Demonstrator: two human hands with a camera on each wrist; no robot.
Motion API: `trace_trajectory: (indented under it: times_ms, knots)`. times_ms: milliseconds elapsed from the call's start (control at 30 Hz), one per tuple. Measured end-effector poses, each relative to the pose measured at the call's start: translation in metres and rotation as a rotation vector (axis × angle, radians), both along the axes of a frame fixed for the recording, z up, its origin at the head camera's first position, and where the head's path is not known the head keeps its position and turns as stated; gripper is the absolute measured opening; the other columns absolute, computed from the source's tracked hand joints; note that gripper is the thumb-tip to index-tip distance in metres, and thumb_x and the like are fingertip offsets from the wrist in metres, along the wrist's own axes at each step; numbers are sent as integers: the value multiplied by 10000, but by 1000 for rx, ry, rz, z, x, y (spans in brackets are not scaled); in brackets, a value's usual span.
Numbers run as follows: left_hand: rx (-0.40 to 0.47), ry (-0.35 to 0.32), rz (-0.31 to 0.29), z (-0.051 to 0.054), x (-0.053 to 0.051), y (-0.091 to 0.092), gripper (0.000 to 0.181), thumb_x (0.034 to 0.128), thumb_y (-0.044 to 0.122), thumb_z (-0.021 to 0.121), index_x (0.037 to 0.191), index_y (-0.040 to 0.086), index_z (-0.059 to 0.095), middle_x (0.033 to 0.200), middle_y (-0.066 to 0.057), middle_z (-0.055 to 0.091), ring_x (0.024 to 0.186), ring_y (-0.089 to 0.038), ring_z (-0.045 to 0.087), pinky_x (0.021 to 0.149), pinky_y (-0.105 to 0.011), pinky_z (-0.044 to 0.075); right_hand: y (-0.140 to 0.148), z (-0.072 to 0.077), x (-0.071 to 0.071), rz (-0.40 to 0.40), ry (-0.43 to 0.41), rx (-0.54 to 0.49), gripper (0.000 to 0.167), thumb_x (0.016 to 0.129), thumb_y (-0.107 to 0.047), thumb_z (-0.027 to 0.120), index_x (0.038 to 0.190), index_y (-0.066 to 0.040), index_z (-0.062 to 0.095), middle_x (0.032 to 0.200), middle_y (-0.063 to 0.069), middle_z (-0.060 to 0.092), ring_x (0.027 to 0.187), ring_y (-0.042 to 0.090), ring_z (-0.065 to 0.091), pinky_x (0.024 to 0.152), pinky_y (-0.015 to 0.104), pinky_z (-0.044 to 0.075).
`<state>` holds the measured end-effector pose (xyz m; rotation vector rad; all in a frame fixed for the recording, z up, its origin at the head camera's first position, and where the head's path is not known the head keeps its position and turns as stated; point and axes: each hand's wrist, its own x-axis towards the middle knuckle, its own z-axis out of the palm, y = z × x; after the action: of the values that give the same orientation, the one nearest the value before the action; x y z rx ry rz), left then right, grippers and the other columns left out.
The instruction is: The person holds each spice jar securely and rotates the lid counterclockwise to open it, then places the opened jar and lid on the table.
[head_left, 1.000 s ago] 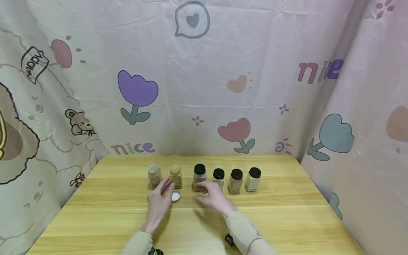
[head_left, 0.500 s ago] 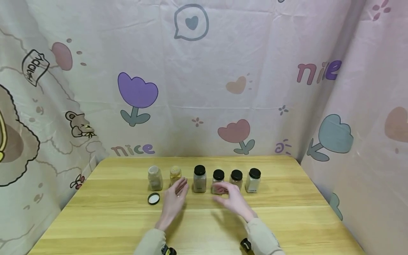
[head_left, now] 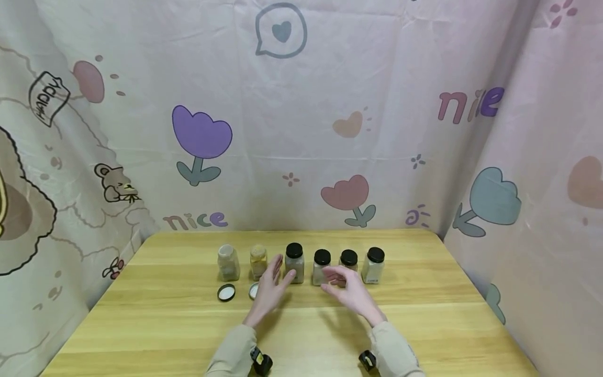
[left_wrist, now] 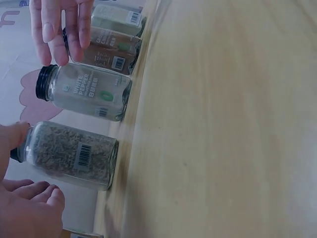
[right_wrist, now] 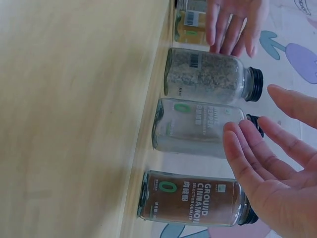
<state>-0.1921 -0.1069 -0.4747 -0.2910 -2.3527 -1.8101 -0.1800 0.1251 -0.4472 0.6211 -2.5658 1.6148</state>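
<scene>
My left hand (head_left: 269,290) is beside a spice jar of grainy grey-brown contents (left_wrist: 72,153) with a black cap. Its thumb overlaps the jar in the head view; whether it touches is unclear. My right hand (head_left: 350,293) is held in front of the white pepper jar (right_wrist: 195,126), fingers loosely bent, with nothing in it. A ground cinnamon jar (right_wrist: 193,197) stands partly behind that hand in the head view. Two uncapped jars, one pale (head_left: 228,263) and one yellow (head_left: 258,263), stand to the left.
A black-rimmed lid (head_left: 226,292) lies inner side up before the pale jar. Another lid (head_left: 253,290) is partly hidden by my left hand. A jar of whitish contents (head_left: 373,266) ends the row on the right. A patterned curtain (head_left: 282,204) hangs behind the wooden table (head_left: 155,314).
My left hand has moved right, from the lids and the yellow jar to the grainy jar. My right hand has moved right, from the grainy jar to before the white pepper jar.
</scene>
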Motion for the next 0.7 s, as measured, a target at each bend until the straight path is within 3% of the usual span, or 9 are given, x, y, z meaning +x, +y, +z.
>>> trace_trajectory:
  times_ms: [300, 700]
  knots:
    - [-76, -37, 1, -6, -16, 8, 845, 962, 261, 695, 1548, -97, 203, 1608, -333, 236, 1503, -478, 250, 1254, -569, 243, 0, 2, 2, 13, -16, -22, 434, 892, -91, 744, 1278, 57, 611, 1250, 255, 660, 1111, 388, 663, 1011, 498, 554]
    - [-85, -18, 12, -11, -29, 11, 807, 948, 191, 712, 1534, -102, 241, 1561, -353, 320, 1451, -505, 338, 1229, -591, 302, -2, 0, 2, 25, -6, -47, 409, 900, -84, 738, 1263, 62, 621, 1240, 253, 664, 1100, 396, 667, 996, 491, 563]
